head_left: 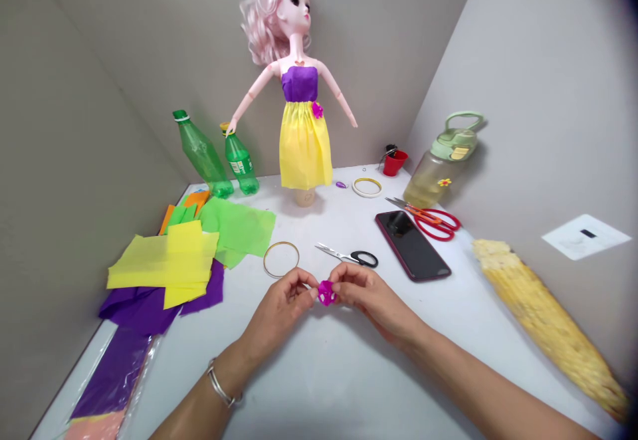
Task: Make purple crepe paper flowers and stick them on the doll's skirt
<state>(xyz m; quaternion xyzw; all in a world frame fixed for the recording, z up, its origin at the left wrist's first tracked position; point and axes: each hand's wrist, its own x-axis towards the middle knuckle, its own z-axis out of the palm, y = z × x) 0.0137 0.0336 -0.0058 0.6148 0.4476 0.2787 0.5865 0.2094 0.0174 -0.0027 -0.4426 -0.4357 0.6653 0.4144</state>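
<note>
Head view. One small, crumpled, magenta rosette-like piece (327, 292), material not determinable, is held just above the white desk (299, 380), between the left hand (286, 300) and the right hand (369, 295). It lies to the right of the left hand's fingertips and to the left of the right hand's; neither hand is nearer, both being in contact. No clear long axis is shown, the form being compact and roundish.

Grip, left: thumb and forefinger are closed in a pinch on the left edge. Grip, right: thumb and forefinger are closed likewise on the right edge.

Beyond the hands are placed a thin gold-coloured ring (264, 258) and black-handled metal scissors (345, 256); farther back, a pink-haired doll in a purple-and-yellow dress (305, 144) is stood upright.
</note>
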